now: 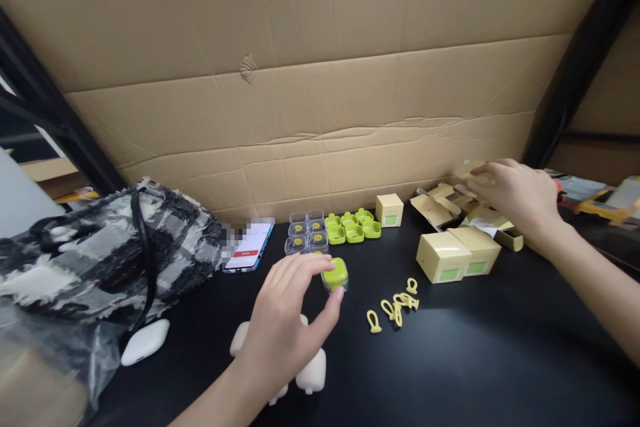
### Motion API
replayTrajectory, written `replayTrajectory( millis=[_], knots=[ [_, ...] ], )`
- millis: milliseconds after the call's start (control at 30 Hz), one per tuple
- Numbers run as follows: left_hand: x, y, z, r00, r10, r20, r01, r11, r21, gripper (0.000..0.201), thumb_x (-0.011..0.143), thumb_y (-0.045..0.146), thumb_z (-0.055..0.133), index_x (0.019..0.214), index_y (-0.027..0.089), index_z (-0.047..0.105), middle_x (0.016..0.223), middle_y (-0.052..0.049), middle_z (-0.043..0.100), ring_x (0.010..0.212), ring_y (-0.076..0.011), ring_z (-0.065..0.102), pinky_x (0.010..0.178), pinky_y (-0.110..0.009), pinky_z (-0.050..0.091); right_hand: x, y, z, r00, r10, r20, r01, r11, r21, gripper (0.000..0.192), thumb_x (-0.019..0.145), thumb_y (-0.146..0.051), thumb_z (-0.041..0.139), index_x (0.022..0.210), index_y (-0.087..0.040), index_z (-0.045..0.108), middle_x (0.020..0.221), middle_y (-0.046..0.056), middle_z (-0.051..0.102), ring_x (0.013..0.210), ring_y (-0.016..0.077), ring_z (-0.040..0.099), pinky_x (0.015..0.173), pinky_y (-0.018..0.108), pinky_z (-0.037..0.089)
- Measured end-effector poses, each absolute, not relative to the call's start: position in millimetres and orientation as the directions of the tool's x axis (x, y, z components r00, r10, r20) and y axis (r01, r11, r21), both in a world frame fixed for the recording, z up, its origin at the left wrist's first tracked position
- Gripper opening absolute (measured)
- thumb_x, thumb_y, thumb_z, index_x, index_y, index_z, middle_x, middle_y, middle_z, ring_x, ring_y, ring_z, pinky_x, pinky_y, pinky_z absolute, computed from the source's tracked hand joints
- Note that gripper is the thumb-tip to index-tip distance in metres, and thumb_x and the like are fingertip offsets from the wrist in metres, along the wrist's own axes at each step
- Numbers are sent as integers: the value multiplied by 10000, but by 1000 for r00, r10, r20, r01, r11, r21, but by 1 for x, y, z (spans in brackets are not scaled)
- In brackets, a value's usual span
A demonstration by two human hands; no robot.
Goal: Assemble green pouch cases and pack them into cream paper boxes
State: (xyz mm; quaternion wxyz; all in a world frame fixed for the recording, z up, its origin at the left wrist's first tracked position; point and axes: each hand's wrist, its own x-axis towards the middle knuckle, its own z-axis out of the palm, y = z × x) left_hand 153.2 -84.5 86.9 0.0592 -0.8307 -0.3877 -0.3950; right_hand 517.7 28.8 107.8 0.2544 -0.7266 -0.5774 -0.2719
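Lime-green case pinched in the left hand grip on the desk; right hand, fingers spread, reaches flattened cartons. Best: hold it level.

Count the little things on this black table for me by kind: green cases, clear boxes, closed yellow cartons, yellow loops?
Green cases: 7, six grouped plus one in the left hand
Clear boxes: 6
Closed yellow cartons: 3, one small, two side by side
Yellow loops: about 5, tangled, hard to tell
Total: about 21
The right hand rests on unfolded cartons, not counted.
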Motion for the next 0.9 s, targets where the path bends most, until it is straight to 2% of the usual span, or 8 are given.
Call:
replayTrajectory(
  millis=[167,267,367,433,500,600,700,900],
  knots=[
    [152,-95,82,434,558,707,583,-772,252,218,830,99,573,1012,213,534,1022,-41,668,981,-167,621,875,-306,469,510,20,119,142,553,821,989,-102,-103,273,806,-360,626,884,-116,721,991,168,698,873,284,639,644,341,429],
    [156,-102,82,439,642,629,511,-754,412,186,838,100,560,973,226,545,948,-16,662,909,-151,627,819,-271,479,491,5,123,42,465,884,995,61,-80,224,766,-333,699,877,-139,688,1062,152,667,1004,265,619,826,345,480],
    [164,-109,76,439,801,407,410,-582,703,71,891,217,521,935,233,575,826,-4,645,779,-141,620,727,-260,480,459,-21,118,-162,347,924,929,370,24,147,801,-312,684,859,-182,648,1084,127,637,992,227,633,829,338,516],
    [170,-113,65,460,854,241,263,-390,882,199,918,367,486,1042,233,564,863,-32,648,787,-159,627,723,-287,483,436,-40,109,-313,259,914,838,528,138,95,829,-257,661,873,-177,635,1089,138,628,951,230,645,763,359,540],
    [175,-115,51,488,861,144,75,-206,976,405,900,498,479,1209,237,456,983,-71,636,834,-178,648,751,-321,490,416,-57,98,-459,168,872,737,621,268,91,828,-225,665,891,-169,632,1091,139,635,988,238,640,798,390,537],
    [180,-117,36,508,853,121,-79,-94,992,622,862,558,513,1340,254,257,1132,-117,588,895,-201,669,800,-360,492,399,-74,81,-625,82,776,571,727,382,83,881,-199,590,924,-168,655,1122,107,660,1156,241,574,1013,454,421],
    [177,-118,37,548,818,175,-76,-160,984,674,879,553,482,1394,251,169,1213,-140,554,994,-235,647,862,-397,481,393,-83,71,-676,51,735,482,785,389,194,909,-166,501,958,-164,689,1206,77,650,1277,236,476,1118,435,301],
    [161,-108,44,619,744,251,129,-412,902,522,951,418,404,1400,232,216,1360,-156,459,1194,-264,496,1013,-456,386,388,-89,66,-624,-30,781,466,789,402,150,826,-153,597,890,-204,723,1101,38,707,1229,222,531,1091,413,358]
  ],
)
